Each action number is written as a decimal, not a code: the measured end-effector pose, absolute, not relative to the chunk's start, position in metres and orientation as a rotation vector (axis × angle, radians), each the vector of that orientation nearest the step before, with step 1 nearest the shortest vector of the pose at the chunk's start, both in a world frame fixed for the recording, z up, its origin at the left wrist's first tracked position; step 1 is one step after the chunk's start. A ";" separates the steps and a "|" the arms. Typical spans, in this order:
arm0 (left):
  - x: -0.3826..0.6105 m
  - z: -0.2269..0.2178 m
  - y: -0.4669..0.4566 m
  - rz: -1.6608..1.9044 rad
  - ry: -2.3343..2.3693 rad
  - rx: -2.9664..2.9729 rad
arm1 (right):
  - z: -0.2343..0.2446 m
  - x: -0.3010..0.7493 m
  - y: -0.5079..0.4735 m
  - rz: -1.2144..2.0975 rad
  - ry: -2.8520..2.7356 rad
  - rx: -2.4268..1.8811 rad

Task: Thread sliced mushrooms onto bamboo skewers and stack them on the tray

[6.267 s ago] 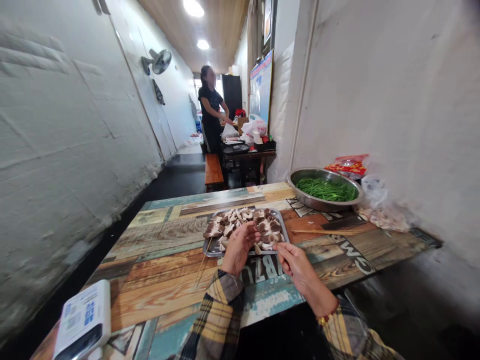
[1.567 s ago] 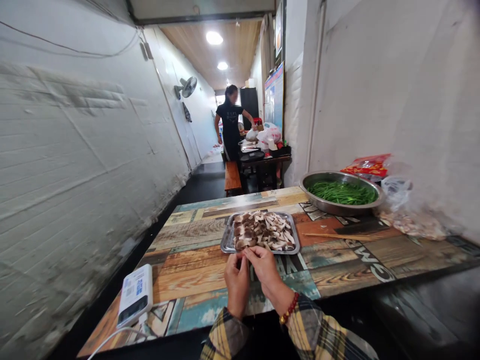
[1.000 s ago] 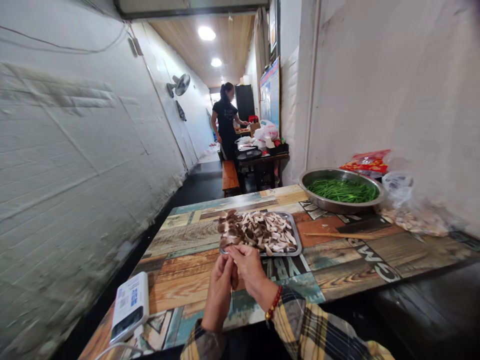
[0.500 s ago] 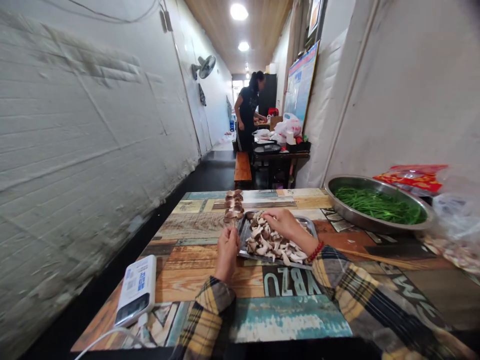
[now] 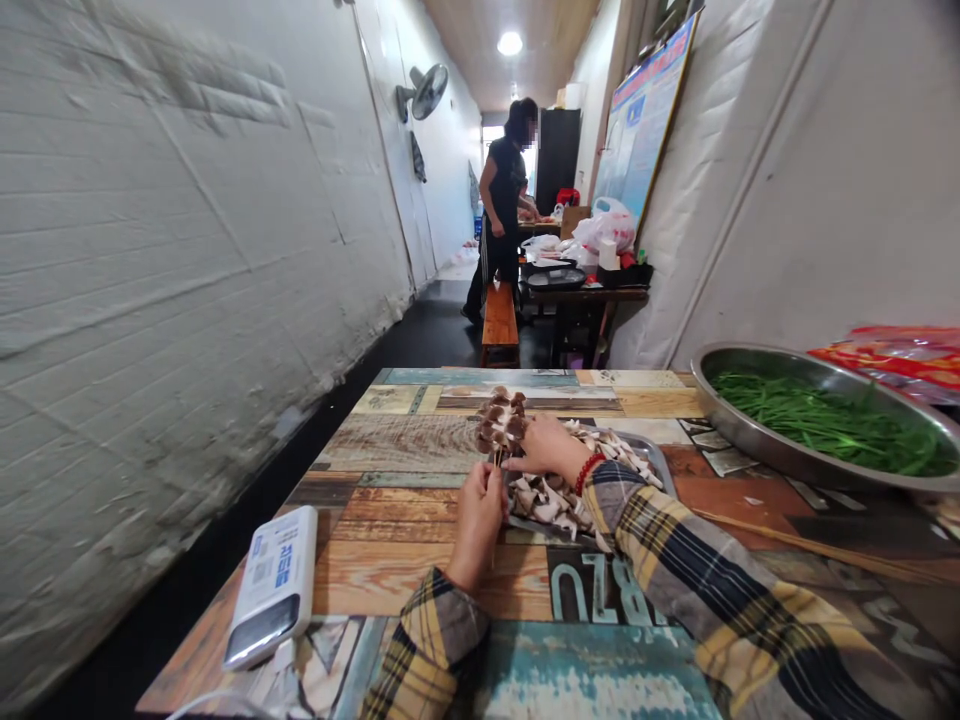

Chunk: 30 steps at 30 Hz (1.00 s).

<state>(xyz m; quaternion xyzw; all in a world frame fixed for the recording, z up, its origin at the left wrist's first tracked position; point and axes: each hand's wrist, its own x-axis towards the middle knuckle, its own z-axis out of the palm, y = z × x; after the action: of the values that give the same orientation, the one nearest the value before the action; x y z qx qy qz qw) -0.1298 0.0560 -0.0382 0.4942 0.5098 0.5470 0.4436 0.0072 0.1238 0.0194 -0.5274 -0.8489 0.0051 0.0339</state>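
Note:
My left hand (image 5: 480, 515) pinches the lower end of a thin wooden skewer. Brown-capped mushroom pieces (image 5: 501, 420) are threaded along its upper part, which points away from me over the table. My right hand (image 5: 551, 447), with a red bead bracelet at the wrist, is closed against the right side of these mushrooms; its fingertips are partly hidden. Beneath the right hand and forearm lies a metal tray (image 5: 664, 466) heaped with loose torn mushrooms (image 5: 551, 502).
A steel basin (image 5: 709, 420) of green chives (image 5: 825, 420) stands at the right, with a red plastic package (image 5: 900, 350) behind it. A white power bank (image 5: 274, 585) with a cable lies front left. Further off, a person (image 5: 506, 200) stands by a bench (image 5: 499, 325) and a cluttered table.
My right hand has moved from the tray's loose mushrooms to the skewered ones. The skewer is tilted up more. The camera view has shifted left, and the person beyond has stepped.

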 end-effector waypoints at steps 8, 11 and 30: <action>-0.131 -0.038 0.059 1.260 1.361 1.287 | 0.032 0.031 0.104 -0.028 -2.874 -1.443; -0.131 -0.039 0.062 1.230 1.343 1.236 | 0.034 0.045 0.097 -0.023 -2.908 -1.357; -0.153 -0.032 0.058 0.869 1.420 1.595 | 0.018 0.042 0.030 0.030 -2.623 -1.003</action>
<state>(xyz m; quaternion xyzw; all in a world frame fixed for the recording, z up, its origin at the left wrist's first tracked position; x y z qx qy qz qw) -0.1526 0.0577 -0.0316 0.6322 0.5630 0.3443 0.4059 0.0416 0.0300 0.0184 -0.3523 -0.9210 0.0106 0.1656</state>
